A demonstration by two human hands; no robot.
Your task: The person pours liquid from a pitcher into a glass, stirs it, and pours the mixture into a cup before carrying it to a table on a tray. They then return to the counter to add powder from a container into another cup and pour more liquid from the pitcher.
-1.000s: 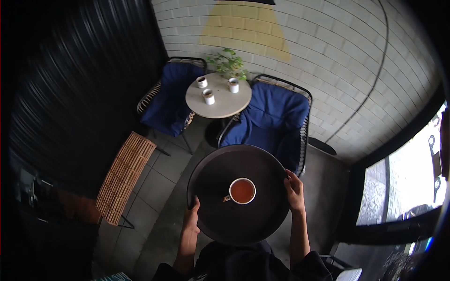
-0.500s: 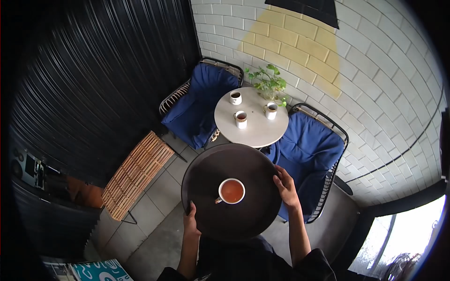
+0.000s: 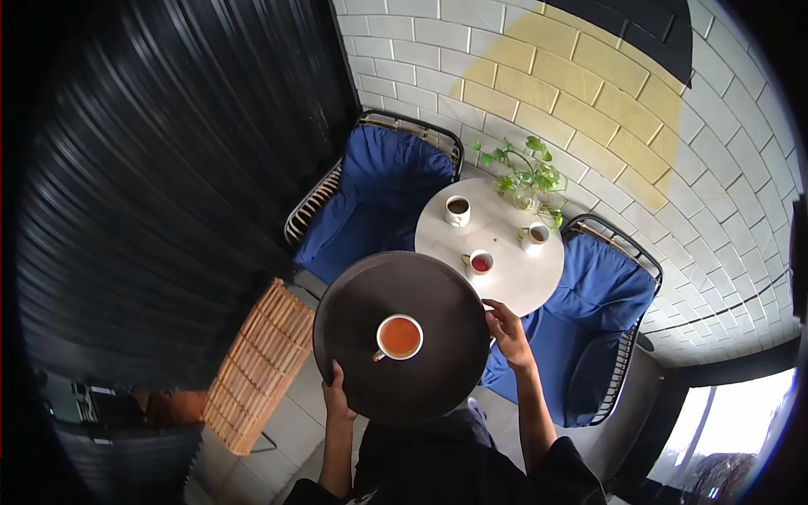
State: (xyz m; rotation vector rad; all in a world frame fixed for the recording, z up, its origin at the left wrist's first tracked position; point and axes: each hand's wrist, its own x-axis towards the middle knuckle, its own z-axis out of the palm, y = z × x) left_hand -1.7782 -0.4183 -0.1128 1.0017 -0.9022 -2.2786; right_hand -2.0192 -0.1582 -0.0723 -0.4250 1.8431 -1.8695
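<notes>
Here the person carries a round dark tray (image 3: 353, 290) in front of the body, and both hands hold it at opposite sides, which keeps it level. The left hand (image 3: 335, 394) closes on the near left rim, with the thumb on top and the fingers hidden below. The right hand (image 3: 505, 330) closes on the right rim, its fingers curled over the edge. With such a hold at two sides, the tray does not tip to one side.

One white cup of tea (image 3: 399, 337) stands near the middle of the tray, upright, with its handle to the left. I think the middle place is chosen so the weight stays even between the two hands and the full cup is far from every edge.

The far edge of the tray is over the near part of a small round table (image 3: 522, 269); how high it is above the table, I cannot tell. On the table stand three more cups: one with dark drink (image 3: 457, 209), one with red drink (image 3: 480, 263) and one beside the plant (image 3: 535, 236). A green plant in a glass (image 3: 526, 178) stands at the wall side, so it leaves the front free. Two chairs with blue cushions, one left (image 3: 370, 198) and one right (image 3: 589, 324), are at the two sides of the table. A folded wooden mat (image 3: 257, 366) leans at the left.
</notes>
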